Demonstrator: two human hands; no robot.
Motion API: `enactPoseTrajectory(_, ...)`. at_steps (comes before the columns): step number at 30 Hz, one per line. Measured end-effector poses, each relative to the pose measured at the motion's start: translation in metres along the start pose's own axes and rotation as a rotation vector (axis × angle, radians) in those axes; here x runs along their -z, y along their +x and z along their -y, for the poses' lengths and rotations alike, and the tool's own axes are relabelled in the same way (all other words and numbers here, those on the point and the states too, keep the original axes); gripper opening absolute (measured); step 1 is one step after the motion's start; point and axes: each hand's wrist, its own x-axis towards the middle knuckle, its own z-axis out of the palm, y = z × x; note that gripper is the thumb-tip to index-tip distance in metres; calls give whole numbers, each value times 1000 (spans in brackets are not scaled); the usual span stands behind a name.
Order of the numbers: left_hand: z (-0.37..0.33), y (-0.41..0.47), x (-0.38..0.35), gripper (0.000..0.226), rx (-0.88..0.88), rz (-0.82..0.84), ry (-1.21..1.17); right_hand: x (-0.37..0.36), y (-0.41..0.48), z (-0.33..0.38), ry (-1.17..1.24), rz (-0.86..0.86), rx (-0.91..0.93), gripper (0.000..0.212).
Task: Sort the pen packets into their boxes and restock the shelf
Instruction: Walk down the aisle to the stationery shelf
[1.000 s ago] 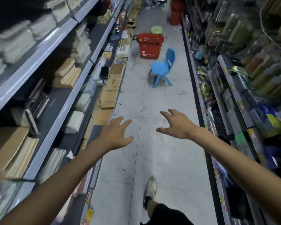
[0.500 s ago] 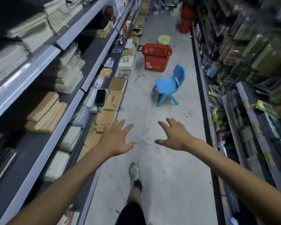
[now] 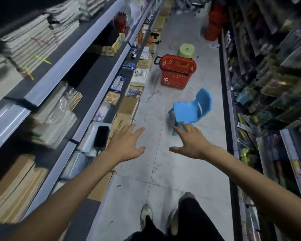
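Observation:
Both arms reach forward over the aisle floor. My left hand [image 3: 126,146] hangs empty with fingers spread, near the lower left shelf edge. My right hand [image 3: 192,143] is also empty and spread, just in front of the blue chair [image 3: 192,109]. Pen packets [image 3: 118,83] lie on the low left shelf ahead, beside flat cardboard boxes [image 3: 128,106] lined along the floor. More packets hang on the right-hand shelving [image 3: 274,87], blurred.
A red shopping basket [image 3: 176,73] stands in the aisle beyond the chair, with a green stool [image 3: 186,50] behind it. A black phone [image 3: 101,137] lies on a white box on the left shelf. Paper stacks [image 3: 24,42] fill the upper left shelves.
I have walked forward along the aisle; the chair, basket and stool are nearer. Both hands stay spread and empty, held out in front.

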Motion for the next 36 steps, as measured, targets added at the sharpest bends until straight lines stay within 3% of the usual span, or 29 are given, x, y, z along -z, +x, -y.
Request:
enactPoseTrajectory(7,18,134,33,86,94,48,19,59,149,-67,-28,68,94,98)
enactPoseTrajectory(17,19,283,84,90,417,47,-136,158,349,-145,-174,129,357,100)
enactPoseTrajectory(28,93,404,100,89,575,-35,-167,224,565,-107,-347,198,590,107)
enactPoseTrajectory(36,137,475,120,91,630,-64,-204,271,671,-72,-443,215,736,98)
